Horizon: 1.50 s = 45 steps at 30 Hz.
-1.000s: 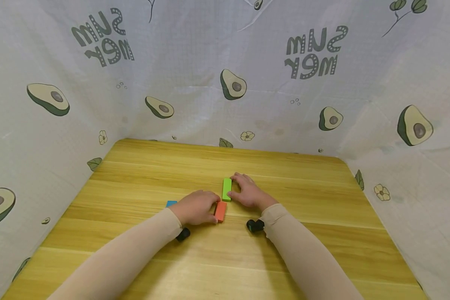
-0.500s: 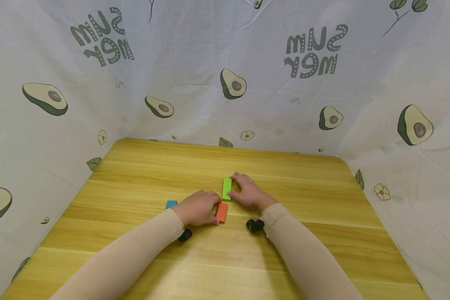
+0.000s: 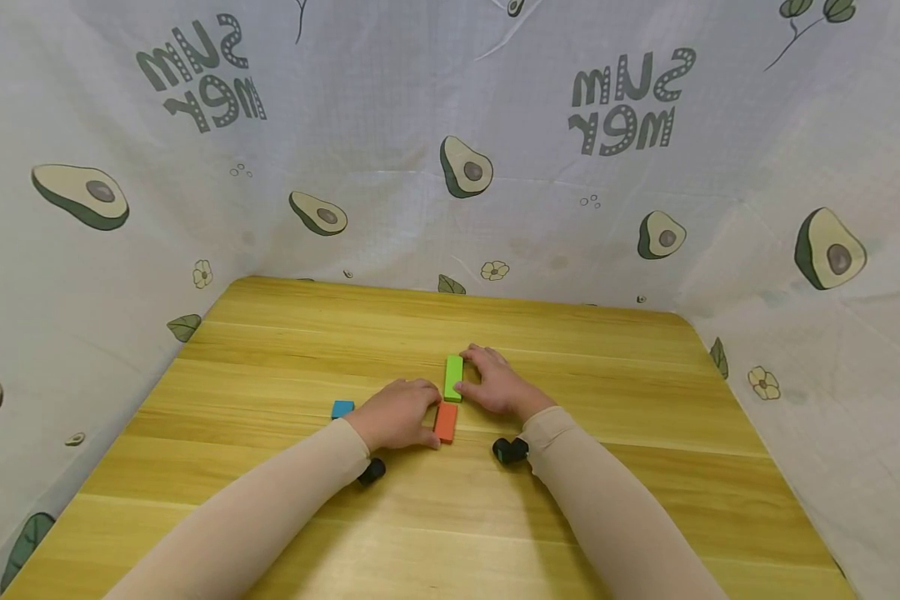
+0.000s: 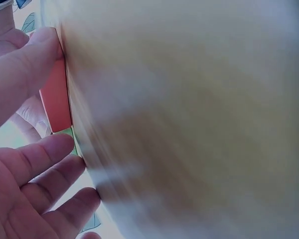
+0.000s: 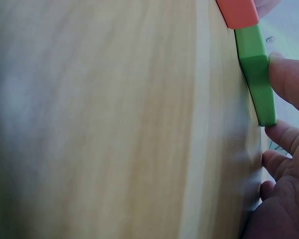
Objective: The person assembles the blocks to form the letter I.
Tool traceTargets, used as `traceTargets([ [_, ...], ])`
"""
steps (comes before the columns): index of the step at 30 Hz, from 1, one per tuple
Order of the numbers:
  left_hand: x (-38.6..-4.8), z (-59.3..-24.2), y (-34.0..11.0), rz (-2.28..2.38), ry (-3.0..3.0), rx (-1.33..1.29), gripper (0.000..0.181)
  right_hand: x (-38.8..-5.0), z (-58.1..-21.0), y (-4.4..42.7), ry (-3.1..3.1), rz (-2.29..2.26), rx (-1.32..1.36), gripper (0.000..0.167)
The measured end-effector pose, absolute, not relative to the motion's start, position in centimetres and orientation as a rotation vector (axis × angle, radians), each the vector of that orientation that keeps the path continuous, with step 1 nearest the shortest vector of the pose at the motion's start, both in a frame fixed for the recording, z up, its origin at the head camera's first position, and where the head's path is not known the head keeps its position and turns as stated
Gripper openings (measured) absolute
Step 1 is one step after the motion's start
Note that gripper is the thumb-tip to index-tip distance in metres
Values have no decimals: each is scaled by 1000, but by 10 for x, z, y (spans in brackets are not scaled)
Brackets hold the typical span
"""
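In the head view an oblong red block (image 3: 446,422) lies flat on the wooden table, end to end with a green block (image 3: 453,378) just beyond it. My left hand (image 3: 397,414) holds the red block from its left side, thumb at the near end and forefinger at the far end. From the right, my right hand (image 3: 495,383) holds the green block, its thumb (image 5: 289,79) on the side and its forefinger at the far end. The right wrist view shows the two blocks' ends meeting or nearly so. Beside the left wrist is a blue block (image 3: 342,408), partly hidden by that hand.
The wooden table (image 3: 570,517) reaches back to a pale cloth (image 3: 390,108) printed with avocados, which hangs behind and at both sides. A small black wrist device (image 3: 510,451) shows at the right cuff, another (image 3: 372,472) at the left.
My left hand and the red block have shifted slightly right, and the red block stands more in line with the green one. The right hand and the green block look still.
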State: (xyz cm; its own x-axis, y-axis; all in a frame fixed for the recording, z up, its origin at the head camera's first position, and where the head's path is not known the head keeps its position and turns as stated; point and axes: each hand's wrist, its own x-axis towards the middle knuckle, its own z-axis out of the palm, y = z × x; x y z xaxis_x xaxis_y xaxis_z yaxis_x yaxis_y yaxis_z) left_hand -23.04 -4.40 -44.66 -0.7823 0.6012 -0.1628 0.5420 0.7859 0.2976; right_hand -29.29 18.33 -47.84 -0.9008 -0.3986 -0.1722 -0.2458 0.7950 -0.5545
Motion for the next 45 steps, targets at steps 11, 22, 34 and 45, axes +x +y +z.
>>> traceTargets([
  [11,-232,-446,-41,342,2752,872,69,-292,-474,183,2690,-779,-496,68],
  [22,-232,-446,-38,340,2754,846,70,-293,-475,183,2688,-775,-491,68],
  [34,-233,-447,-35,334,2774,834,69,-294,-475,184,2684,-775,-491,68],
  [45,-234,-450,-33,402,2785,779,70,-295,-475,185,2694,-778,-519,67],
])
